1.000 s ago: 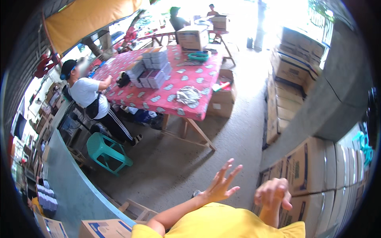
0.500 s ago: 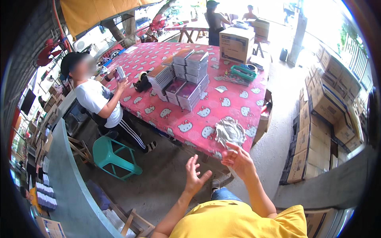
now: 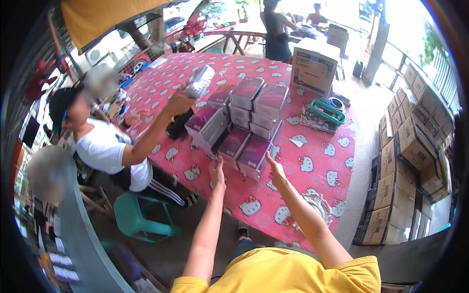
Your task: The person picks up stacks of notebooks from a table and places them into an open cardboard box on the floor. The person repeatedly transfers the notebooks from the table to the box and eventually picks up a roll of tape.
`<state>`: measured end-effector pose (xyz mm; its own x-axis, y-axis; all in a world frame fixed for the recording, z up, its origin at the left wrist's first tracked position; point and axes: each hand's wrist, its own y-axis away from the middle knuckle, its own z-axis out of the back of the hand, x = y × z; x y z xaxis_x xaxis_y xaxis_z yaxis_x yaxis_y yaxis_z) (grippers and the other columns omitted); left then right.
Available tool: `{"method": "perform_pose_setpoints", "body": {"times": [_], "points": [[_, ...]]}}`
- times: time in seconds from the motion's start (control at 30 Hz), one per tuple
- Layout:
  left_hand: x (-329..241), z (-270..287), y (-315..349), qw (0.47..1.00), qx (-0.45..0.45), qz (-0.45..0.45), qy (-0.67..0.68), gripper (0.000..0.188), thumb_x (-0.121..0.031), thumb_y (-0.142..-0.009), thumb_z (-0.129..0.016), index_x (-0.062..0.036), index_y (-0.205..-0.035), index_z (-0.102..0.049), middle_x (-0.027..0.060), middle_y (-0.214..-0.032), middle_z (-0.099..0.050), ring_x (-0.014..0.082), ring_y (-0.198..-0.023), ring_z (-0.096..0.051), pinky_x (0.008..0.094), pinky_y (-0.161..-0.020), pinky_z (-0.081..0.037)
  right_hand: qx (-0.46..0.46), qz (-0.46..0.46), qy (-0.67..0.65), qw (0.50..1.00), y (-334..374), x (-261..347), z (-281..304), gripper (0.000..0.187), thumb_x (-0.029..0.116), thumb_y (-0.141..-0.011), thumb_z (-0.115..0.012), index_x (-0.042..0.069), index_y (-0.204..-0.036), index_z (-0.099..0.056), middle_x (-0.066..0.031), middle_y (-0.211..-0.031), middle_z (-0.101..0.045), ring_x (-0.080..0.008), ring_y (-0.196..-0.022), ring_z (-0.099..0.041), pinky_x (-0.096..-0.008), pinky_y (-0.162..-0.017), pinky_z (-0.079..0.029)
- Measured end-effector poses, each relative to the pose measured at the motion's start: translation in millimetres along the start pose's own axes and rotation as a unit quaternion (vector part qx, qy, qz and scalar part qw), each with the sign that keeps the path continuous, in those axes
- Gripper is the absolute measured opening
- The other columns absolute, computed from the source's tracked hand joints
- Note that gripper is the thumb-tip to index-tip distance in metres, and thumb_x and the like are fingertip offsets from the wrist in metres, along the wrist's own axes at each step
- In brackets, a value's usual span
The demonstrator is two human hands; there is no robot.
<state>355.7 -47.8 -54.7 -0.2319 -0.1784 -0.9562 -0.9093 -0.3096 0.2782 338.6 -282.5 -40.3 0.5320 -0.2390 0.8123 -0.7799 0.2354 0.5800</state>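
Both my arms reach over the table to the near side of a block of stacks, made of thin, flat, clear-wrapped packs with purple and reddish tops. My left hand is at the near left corner, its fingers stretched out. Along the right side, my right hand also has straight fingers, palm turned toward the stack. Neither hand grips anything; whether the fingertips touch the packs I cannot tell. At the left, a person in a white shirt holds a bundle of the same wrapped packs over the table.
The pink patterned tablecloth carries a crumpled whitish cloth, a green tray, a large carton and a dark tape dispenser. A teal stool stands at left. Cartons are piled at right; people work behind.
I have come closer to the table, and both hands have moved forward from near my body to the stacks. The other person has swung a bundle out over the table.
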Motion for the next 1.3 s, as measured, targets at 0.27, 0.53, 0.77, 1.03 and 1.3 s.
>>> {"method": "perform_pose_setpoints", "body": {"times": [0.27,0.53,0.77,1.03,1.3], "points": [[47.6,5.5,-69.5,0.995,0.06,-0.064,-0.041,0.072,-0.056,-0.088,-0.061,0.0018,-0.13,-0.049,0.0156,-0.124,-0.047,0.0277,-0.112,-0.046,0.0408,-0.097,-0.036,-0.072,0.041,-0.072,0.994,-54.5,-24.0,-57.1,0.093,0.058,-0.072,-0.076,-0.001,-0.135,-0.041,-0.0196,-0.119,-0.054,-0.0293,-0.11,-0.052,-0.0435,-0.096,-0.044],[11.0,-4.8,-43.9,0.996,0.051,0.068,-0.021,0.074,-0.049,-0.09,-0.063,-0.0057,-0.141,-0.032,0.0128,-0.126,-0.044,0.0253,-0.115,-0.044,0.0388,-0.089,-0.044,-0.109,0.063,-0.097,0.987,-40.1,-22.3,-64.0,0.064,0.043,-0.079,-0.074,0.0,-0.121,-0.054,-0.0149,-0.112,-0.06,-0.0225,-0.091,-0.064,-0.0401,-0.075,-0.056],[33.4,51.9,-27.8,0.973,0.159,0.144,-0.083,0.076,-0.055,-0.084,-0.066,-0.0166,-0.141,-0.035,0.0064,-0.142,-0.034,0.0215,-0.13,-0.035,0.0477,-0.099,-0.038,-0.049,0.075,-0.121,0.989,17.1,-31.3,-62.4,0.057,0.039,-0.081,-0.072,0.001,-0.12,-0.057,-0.0072,-0.098,-0.064,-0.0157,-0.092,-0.061,-0.0318,-0.079,-0.051],[23.0,67.1,-91.2,0.899,0.366,0.15,-0.187,0.074,-0.056,-0.087,-0.063,-0.0069,-0.138,-0.042,0.0095,-0.127,-0.051,0.0218,-0.126,-0.044,0.0421,-0.105,-0.035,-0.132,0.001,-0.195,0.972,50.8,-117.5,-32.3,0.085,0.061,-0.079,-0.069,0.006,-0.138,-0.041,-0.0119,-0.146,-0.017,-0.0239,-0.132,-0.031,-0.042,-0.1,-0.04],[-12.5,49.9,-60.4,0.846,0.419,0.329,0.02,0.053,-0.026,-0.087,-0.068,-0.008,-0.132,-0.048,0.0081,-0.114,-0.06,0.0217,-0.103,-0.063,0.0367,-0.086,-0.055,-0.063,0.013,-0.235,0.97,104.0,-55.2,-49.1,0.095,0.042,-0.072,-0.082,0.0,-0.134,-0.023,-0.015,-0.121,-0.044,-0.0195,-0.109,-0.051,-0.0334,-0.084,-0.049]]}}
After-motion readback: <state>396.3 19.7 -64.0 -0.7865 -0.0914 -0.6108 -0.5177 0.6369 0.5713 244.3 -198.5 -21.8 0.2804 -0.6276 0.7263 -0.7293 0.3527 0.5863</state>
